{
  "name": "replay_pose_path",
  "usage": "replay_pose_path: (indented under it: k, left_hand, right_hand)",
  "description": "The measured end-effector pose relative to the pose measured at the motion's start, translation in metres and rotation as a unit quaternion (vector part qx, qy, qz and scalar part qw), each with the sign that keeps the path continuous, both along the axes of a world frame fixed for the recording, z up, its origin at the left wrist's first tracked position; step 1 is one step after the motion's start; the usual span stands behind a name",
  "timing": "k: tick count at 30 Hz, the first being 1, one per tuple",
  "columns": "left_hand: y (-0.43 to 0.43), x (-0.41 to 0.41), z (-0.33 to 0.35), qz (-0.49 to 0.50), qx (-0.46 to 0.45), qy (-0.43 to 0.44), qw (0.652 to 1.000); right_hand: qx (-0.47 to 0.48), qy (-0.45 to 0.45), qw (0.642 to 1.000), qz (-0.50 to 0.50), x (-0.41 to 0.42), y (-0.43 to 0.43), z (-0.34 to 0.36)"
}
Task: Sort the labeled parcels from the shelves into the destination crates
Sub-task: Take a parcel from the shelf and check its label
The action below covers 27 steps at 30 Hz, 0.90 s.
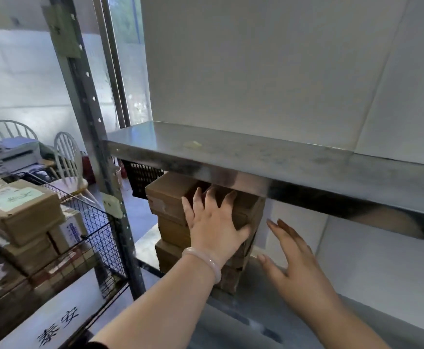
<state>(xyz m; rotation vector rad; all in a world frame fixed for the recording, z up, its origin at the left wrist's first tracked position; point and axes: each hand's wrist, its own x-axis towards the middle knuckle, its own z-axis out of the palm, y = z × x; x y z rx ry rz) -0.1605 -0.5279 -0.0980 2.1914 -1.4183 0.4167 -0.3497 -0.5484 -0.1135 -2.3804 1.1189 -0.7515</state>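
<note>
The top brown cardboard parcel [168, 195] lies on a stack of similar brown cardboard parcels [173, 234] standing on the lower grey metal shelf [253, 313], tucked just under the front lip of the upper grey metal shelf [256, 152]. The left hand [213, 222] rests against the near side of that top parcel with its fingers spread and fairly straight, reaching over the upper edge, while the thumb lies along the parcel's right near corner; it is laid flat on the box rather than curled round it. A pale pink bangle [207, 260] circles its wrist. The right hand [299, 260] is held flat and open just right of the stack, fingers straight and pointing far into the shelf, holding nothing; whether it touches the boxes cannot be told. To the left, beyond the perforated grey metal upright [90, 117], a black wire-mesh crate [97, 222] holds more labelled cardboard boxes [22, 210], with a white sign bearing black characters [54, 321] on its near side. Farther left stand two white spindle-back chairs [67, 157] and a white printer [17, 154]. A black plastic slotted crate [143, 175] sits behind the stack.
</note>
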Motion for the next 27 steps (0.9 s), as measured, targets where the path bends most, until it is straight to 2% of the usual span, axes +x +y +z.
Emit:
replay_pose_path:
  k: [4,10,14,18,27]
  left_hand:
    - [0.0,-0.013,-0.004,0.0,-0.051,0.011,0.999]
    - [0.01,-0.012,-0.003,-0.018,-0.051,0.059,0.997]
    - [0.034,-0.015,-0.001,-0.028,-0.111,0.077,0.99]
    - [0.065,-0.023,0.001,-0.045,-0.174,0.121,0.976]
    - [0.141,-0.023,-0.021,-0.017,-0.248,0.242,0.938]
  right_hand:
    - [-0.003,-0.029,0.999,0.03,-0.011,-0.014,0.001]
    - [0.012,-0.053,0.997,0.061,-0.021,-0.026,0.0]
    - [0.036,-0.063,0.995,0.064,-0.024,-0.032,-0.005]
    - [0.038,-0.073,0.994,0.078,-0.017,-0.032,-0.007]
    - [0.05,-0.156,0.975,0.149,0.009,-0.01,-0.007]
